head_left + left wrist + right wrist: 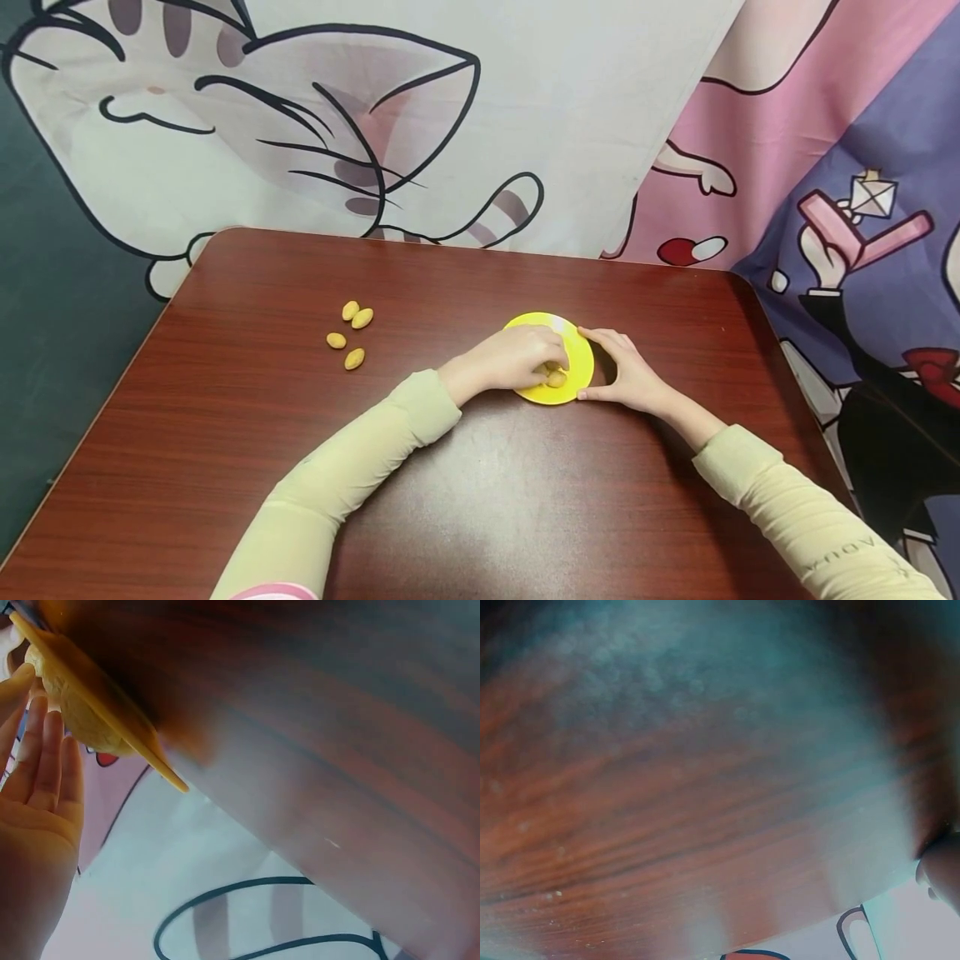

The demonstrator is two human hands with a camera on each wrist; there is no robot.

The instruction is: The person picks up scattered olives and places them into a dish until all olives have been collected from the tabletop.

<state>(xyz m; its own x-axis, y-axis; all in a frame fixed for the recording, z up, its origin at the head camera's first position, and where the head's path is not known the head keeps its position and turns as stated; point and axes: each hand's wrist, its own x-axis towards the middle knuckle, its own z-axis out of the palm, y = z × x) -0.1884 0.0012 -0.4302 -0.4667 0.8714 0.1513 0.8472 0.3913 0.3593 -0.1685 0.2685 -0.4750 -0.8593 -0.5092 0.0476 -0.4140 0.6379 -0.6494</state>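
Centre-right, left hand [516, 358] overlies yellow plate [581, 357], pinch unclear; right hand [632, 373] spreads against it. Yellow oval pieces [557, 379]: probably light, hard; pinch their sides.

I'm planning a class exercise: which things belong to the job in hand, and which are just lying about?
Likely used:
yellow plate, right fingers at its rim
yellow pieces by the left fingers
four similar pieces on the table

Just background:
cat-print cloth
pink-purple cloth
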